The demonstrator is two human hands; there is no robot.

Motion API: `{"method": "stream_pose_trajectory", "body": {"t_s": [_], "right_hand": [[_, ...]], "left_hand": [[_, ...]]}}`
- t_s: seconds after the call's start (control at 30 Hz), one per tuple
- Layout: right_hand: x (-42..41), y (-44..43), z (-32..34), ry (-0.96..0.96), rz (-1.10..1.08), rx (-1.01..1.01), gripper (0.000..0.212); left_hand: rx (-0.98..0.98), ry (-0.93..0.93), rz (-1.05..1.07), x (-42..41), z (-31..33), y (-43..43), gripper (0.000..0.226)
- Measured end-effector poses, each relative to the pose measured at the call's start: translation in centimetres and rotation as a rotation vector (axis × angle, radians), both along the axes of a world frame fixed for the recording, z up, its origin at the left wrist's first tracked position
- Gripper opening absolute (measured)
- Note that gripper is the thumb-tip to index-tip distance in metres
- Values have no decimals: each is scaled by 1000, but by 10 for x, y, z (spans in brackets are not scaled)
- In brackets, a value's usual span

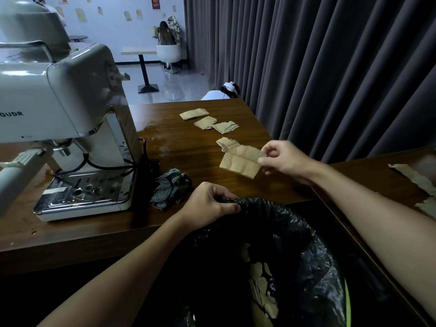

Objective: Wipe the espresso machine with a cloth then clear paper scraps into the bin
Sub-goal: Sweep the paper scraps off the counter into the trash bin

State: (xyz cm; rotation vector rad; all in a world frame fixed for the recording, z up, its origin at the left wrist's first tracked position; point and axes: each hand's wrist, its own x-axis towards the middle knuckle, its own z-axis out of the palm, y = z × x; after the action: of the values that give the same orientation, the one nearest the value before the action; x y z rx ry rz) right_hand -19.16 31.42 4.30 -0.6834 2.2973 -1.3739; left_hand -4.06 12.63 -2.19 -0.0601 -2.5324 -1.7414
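Espresso machine (70, 109) stands at the left on the wooden table (188, 147), cream-bodied, its metal drip tray (82, 194) facing the person. Just right of the tray a dark checked cloth (169, 188) lies crumpled on the tabletop. Next comes the left hand (210, 204), fingers pinched shut on the rim of the black bin bag (295, 232), which already holds brown paper bits. Farther back, 4 paper scraps (205, 122) lie loose on the table. At the right, the right hand (285, 161) holds a creased brown paper scrap (240, 161) above the table, thumb and fingertips clamped on its edge.
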Motion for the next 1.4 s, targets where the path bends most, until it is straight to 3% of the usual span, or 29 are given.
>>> {"method": "stream_pose_trajectory", "body": {"t_s": [0.13,0.27,0.43,0.63,0.73,0.87,1.0,1.13,1.23,1.4], "right_hand": [[-5,28,19,-276,189,-148,21],[-6,31,20,-352,448,77,35],[-7,-1,-6,-27,168,148,26],[-16,-49,-33,226,134,345,60],[-23,-67,-42,277,149,451,67],[-28,-77,-50,386,155,573,60],[-29,-78,-46,571,96,485,53],[-32,-77,-46,495,169,612,52],[-31,-77,-44,622,19,479,37],[-26,-63,-44,527,95,526,14]], "left_hand": [[0,-4,7,0,0,1,5],[6,20,-7,0,-1,3,7],[19,-23,21,0,0,2,8],[-6,-28,14,1,4,1,7],[-40,-4,18,2,5,2,13],[-39,-5,25,2,5,1,19],[-42,5,24,2,6,1,20],[-42,1,37,3,6,2,19],[-55,7,48,2,6,2,25],[-62,-8,37,2,7,2,7]]}}
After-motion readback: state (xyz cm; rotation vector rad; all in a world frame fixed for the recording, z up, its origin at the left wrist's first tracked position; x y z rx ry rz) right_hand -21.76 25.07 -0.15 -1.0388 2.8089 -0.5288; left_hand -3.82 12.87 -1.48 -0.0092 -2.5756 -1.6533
